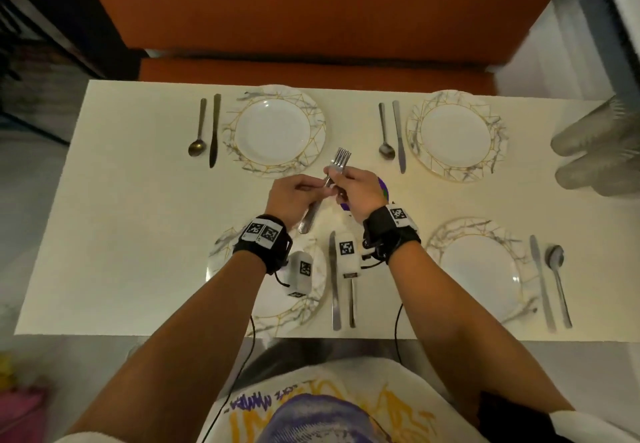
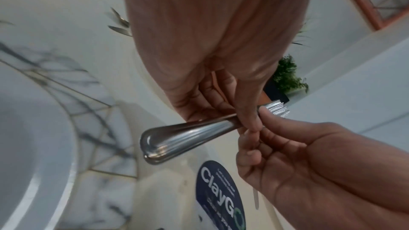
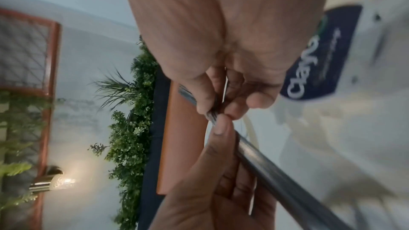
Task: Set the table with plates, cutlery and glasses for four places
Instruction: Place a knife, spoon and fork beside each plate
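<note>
Four plates sit on the bench (image 1: 138, 235), two along the far edge and two along the near edge. The far-left plate (image 1: 273, 131) and far-right plate (image 1: 456, 135) each have a spoon and knife on their left. The near-right plate (image 1: 479, 269) has a knife and spoon on its right. Right of the near-left plate (image 1: 298, 307) lies a knife (image 1: 334, 283). Glasses (image 1: 599, 152) lie at the bench's right end. Above the middle, both hands hold forks (image 1: 337, 162).

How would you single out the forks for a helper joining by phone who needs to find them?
Start at the white table with four marbled plates. Above its middle, the left hand and right hand hold the forks as a bunch. They are the only cutlery off the table, tines up.
</note>
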Demonstrator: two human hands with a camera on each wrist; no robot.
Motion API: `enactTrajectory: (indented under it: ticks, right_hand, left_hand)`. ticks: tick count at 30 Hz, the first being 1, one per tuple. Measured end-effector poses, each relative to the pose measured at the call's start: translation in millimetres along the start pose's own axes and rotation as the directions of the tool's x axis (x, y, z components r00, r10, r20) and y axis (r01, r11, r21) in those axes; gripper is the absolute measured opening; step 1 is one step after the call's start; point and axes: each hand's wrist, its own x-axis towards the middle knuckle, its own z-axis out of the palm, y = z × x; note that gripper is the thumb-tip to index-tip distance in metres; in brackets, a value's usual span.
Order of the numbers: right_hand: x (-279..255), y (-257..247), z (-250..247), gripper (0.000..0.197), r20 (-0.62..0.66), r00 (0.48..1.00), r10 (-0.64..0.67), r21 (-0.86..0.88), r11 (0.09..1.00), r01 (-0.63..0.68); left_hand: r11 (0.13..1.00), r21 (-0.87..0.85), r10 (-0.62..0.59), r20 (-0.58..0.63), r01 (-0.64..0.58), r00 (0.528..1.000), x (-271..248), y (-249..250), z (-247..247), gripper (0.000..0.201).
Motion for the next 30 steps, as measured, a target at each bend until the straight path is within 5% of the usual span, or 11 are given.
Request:
enactTrajectory:
  ticks: [8, 13, 20, 30]
  right_hand:
    - [-37.0, 37.3, 98.8, 0.007, 0.031, 0.999, 0.017, 0.09, 0.996, -0.02]
    - [-53.0, 53.3, 141.7, 0.018, 0.08, 0.997, -0.02, 0.07, 0.997, 0.014]
    - [-64.3, 64.5, 173.7, 0.021, 0.01, 0.998, -0.056, -0.005, 0.998, 0.056]
    - [-63.9, 68.1, 186.4, 0.015, 0.068, 0.996, -0.056, -0.043, 0.997, 0.059]
  left_hand:
    - [0.991, -0.106, -0.087, -0.026, 0.084, 0.996, -40.2, -48.7, -94.8, 0.025]
    - [0.983, -0.16, -0.101, -0.035, 0.094, 0.994, -59.9, -67.0, -138.8, 0.02]
    - [0.982, -0.152, -0.122, -0.08, 0.108, 0.989, -69.3, -86.4, -167.2, 0.024]
    - [0.968, -0.224, -0.135, -0.093, 0.111, 0.987, -79.0, -97.7, -190.6, 0.015]
